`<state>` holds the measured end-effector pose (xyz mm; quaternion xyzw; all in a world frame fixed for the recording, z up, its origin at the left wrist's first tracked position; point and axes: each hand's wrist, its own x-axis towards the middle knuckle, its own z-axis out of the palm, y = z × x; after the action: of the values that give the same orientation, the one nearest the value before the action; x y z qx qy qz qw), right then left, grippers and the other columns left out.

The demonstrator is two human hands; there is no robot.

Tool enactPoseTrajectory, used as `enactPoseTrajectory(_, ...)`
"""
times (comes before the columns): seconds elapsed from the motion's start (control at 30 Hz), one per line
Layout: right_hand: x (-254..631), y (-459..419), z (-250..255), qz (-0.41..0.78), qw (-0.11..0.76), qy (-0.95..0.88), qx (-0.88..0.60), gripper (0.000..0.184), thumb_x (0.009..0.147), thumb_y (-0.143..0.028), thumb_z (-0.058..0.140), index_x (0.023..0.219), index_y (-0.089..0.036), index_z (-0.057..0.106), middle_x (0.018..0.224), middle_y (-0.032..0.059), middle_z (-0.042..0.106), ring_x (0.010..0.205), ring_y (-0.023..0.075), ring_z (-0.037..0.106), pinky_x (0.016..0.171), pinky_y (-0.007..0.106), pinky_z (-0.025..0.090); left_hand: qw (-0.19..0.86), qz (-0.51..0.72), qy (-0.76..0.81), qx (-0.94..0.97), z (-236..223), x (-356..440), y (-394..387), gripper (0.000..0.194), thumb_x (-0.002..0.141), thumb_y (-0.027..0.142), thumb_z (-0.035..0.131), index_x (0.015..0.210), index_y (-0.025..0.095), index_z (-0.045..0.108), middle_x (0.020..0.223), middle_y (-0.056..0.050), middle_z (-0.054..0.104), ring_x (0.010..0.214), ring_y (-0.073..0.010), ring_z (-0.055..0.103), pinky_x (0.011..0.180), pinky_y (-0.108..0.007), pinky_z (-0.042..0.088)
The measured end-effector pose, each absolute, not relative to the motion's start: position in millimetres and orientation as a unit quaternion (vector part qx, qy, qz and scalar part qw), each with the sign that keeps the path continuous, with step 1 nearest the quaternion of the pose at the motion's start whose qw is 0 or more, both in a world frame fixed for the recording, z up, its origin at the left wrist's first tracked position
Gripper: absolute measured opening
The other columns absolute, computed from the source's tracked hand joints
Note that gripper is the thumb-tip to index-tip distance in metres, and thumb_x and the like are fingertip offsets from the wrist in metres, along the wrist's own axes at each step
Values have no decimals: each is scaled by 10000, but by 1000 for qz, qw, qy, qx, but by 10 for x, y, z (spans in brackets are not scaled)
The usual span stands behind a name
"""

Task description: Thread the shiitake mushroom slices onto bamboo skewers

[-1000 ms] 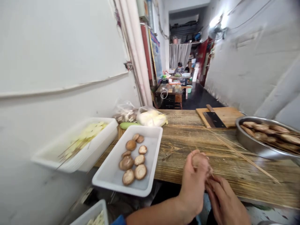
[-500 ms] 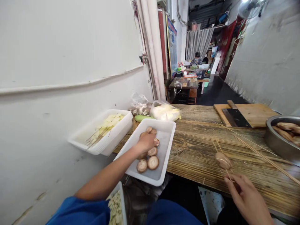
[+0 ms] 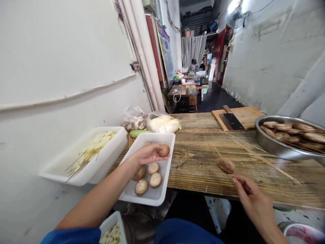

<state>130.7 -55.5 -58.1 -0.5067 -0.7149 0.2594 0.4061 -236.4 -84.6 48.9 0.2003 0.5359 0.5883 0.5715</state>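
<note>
My left hand (image 3: 148,155) hovers over the white tray (image 3: 167,139) with its fingers closed on a brown mushroom (image 3: 164,150). Several more mushroom caps (image 3: 148,178) lie in the tray under it. My right hand (image 3: 250,196) is at the table's near edge, pinching thin bamboo skewers (image 3: 223,161) that carry one threaded mushroom (image 3: 225,166) just above the wooden table (image 3: 203,162).
A white tray of pale slices with skewers (image 3: 86,156) sits at the left. Plastic bags of food (image 3: 162,123) lie behind. A cutting board with a cleaver (image 3: 232,120) and a steel bowl of skewered mushrooms (image 3: 286,135) stand at the right. Loose skewers (image 3: 259,156) lie across the table.
My left hand left the skewer, reached into the white tray and has lifted one mushroom. My right hand keeps the skewer with its mushroom, now held apart at the right.
</note>
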Motion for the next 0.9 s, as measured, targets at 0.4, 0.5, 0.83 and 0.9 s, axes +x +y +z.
enactPoseTrajectory(0.4,1112,-988,-150,570,444,-579,-377,292,900,-424,520,774,-163,547,551,-58,431,443,47,333,408,173,241,668,501,437,334,1025,-1401,-621,37,794,132,579,821,109,588,821,-82,629,875,-173,635,748,-240,528)
enactPoseTrajectory(0.5,1121,-1022,-142,665,414,-527,-329,296,886,-437,544,779,-161,534,526,-71,458,361,12,281,347,145,180,670,493,439,339,935,-1252,-514,179,719,119,690,841,158,565,682,14,555,686,-105,611,575,-168,497)
enactPoseTrajectory(0.83,1208,-1071,-353,889,291,-319,-151,189,881,-348,579,862,-160,576,487,-66,520,245,2,235,239,111,214,680,497,438,313,761,-848,-292,82,857,185,535,881,116,574,824,-77,637,716,-138,646,674,-260,559)
enactPoseTrajectory(0.9,1232,-1098,-360,892,295,-307,-152,197,888,-351,565,867,-157,590,482,-64,515,246,1,232,247,112,217,681,520,426,289,781,-812,-308,77,855,110,510,876,103,583,883,-103,652,779,-159,658,789,-328,553)
